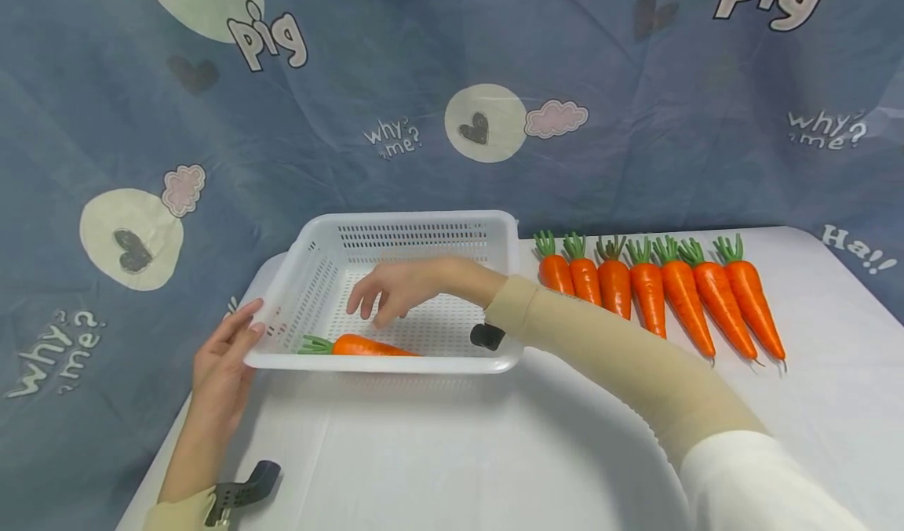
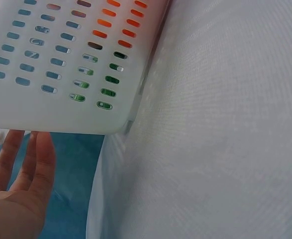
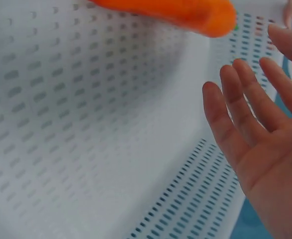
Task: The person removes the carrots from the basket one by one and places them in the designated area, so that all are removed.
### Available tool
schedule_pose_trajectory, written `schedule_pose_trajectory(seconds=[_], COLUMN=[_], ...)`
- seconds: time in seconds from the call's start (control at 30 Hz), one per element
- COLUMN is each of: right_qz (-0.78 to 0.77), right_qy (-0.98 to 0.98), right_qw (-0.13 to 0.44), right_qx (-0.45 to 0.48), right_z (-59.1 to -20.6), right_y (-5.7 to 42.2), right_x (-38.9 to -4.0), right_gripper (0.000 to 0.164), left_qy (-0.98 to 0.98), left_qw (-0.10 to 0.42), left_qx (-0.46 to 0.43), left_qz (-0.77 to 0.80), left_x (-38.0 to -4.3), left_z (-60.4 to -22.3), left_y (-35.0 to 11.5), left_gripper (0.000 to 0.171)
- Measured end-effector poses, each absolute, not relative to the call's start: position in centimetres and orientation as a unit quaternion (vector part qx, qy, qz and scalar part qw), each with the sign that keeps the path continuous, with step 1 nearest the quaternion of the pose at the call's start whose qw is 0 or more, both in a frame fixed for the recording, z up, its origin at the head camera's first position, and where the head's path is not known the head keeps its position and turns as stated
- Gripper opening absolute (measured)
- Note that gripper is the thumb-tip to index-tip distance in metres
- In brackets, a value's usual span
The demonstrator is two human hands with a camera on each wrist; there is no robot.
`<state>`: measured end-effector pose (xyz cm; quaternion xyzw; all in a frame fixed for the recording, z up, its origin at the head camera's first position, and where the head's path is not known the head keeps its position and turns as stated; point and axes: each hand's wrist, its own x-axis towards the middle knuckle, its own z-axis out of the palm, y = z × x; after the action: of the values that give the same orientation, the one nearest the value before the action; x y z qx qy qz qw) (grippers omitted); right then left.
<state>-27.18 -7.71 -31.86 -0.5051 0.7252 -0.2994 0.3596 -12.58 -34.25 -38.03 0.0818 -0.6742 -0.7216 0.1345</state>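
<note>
A white plastic basket [image 1: 424, 364] with slotted walls stands on the table. One carrot [image 1: 363, 346] lies inside along the near wall, its green stem end to the left. My right hand [image 1: 406, 286] hovers over the basket with nothing in it; in the right wrist view its fingers [image 3: 243, 107] are spread and relaxed, below and right of the blurred carrot [image 3: 185, 15]. At the basket's left end, my left hand [image 1: 222, 366] touches the rim with its fingertips. The left wrist view shows those fingers [image 2: 39, 164] fairly straight against the basket's edge [image 2: 56, 119].
Several carrots [image 1: 681, 296] lie side by side on the white tablecloth [image 1: 424, 445] right of the basket, green tops at the back. My right forearm reaches across in front of some. A blue printed cloth [image 1: 395, 60] hangs behind the table.
</note>
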Motion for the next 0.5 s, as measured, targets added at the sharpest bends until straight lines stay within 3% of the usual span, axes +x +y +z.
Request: schedule_pose_trajectory(seconds=[0.5], right_qz=[-0.314], right_qy=[0.678], right_qw=[0.519], right_qx=[-0.416], right_z=[-34.5], right_y=[-9.4], right_x=[-27.1], right_gripper=[0.062], left_qy=[-0.684], left_qw=[0.131], left_qx=[0.083], left_qz=[-0.713], left_x=[-12.5], left_z=[-38.0], left_y=[-34.2], left_gripper=[0.049])
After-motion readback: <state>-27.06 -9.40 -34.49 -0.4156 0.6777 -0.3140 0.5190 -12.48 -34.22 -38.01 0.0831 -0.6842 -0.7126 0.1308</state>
